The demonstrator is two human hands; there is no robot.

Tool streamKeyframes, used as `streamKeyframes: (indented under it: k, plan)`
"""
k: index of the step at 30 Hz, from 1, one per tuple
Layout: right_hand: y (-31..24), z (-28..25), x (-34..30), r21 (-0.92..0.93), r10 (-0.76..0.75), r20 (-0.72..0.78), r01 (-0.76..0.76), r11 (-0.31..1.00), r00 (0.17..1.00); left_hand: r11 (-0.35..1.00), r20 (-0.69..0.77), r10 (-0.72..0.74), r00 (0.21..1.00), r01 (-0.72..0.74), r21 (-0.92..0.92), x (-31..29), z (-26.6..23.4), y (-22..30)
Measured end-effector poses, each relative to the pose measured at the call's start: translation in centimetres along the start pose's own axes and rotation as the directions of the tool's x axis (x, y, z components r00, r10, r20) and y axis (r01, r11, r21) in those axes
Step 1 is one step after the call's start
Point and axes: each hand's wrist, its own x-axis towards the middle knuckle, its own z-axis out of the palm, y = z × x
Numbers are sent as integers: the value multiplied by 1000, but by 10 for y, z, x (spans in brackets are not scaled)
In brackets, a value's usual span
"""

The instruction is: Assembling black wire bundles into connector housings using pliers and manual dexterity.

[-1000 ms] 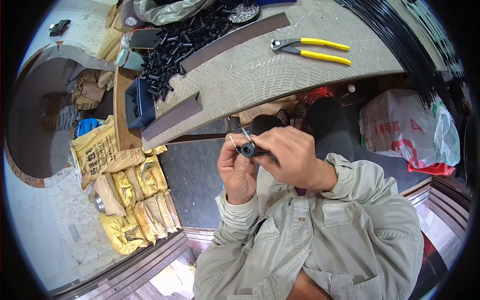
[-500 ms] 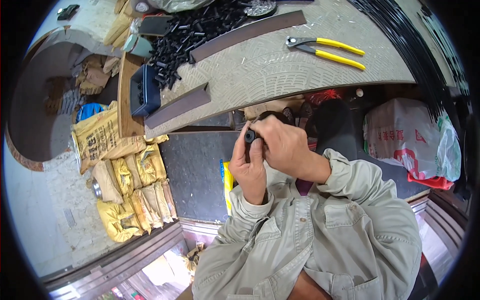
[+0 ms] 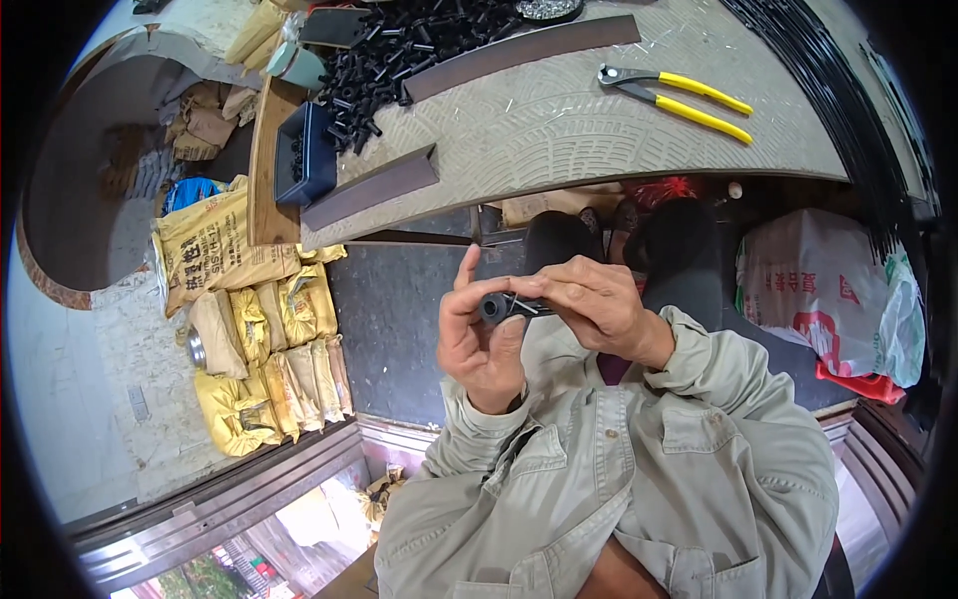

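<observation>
In front of my chest, beyond the edge of the worktable, I hold a short black tube-shaped piece (image 3: 494, 308) with a round hole in its end. My left hand (image 3: 481, 351) pinches it between thumb and fingers, its index finger raised. Closed over the other end of the piece is my right hand (image 3: 611, 311), fingers pressed together. A thin, shiny sliver shows along the piece; what it is I cannot make out. My right fingers hide the far end.
On the worktable (image 3: 559, 150) lie yellow-handled pincers (image 3: 689, 100), two dark angled strips and a heap of small black tubes (image 3: 399, 60). A blue bin (image 3: 307, 155) stands at its left end. Long black rods (image 3: 818, 90) lie right. Yellow sacks (image 3: 230, 250) and a white plastic bag (image 3: 798, 270) flank me.
The black piece has tilted from facing up at me to lying sideways, its open end leftward. My right hand has moved right along it, and my left index finger has lifted.
</observation>
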Motion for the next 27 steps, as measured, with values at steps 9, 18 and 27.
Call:
streamKeyframes:
  k: [9, 18, 27]
  plan:
    - [9, -29, 5, 229, 7, 184, -50, 972, 983, 962, 276, 99, 956, -21, -271, 17, 6, -17]
    - [56, -130, 82, -908, 244, 155, 40, 418, 957, 856, 251, -177, 952, 275, -438, -5, 0, -1]
    - [36, -121, 56, -237, 677, 35, -652, 721, 736, 864, 371, -157, 915, 309, -397, -14, -21, -13]
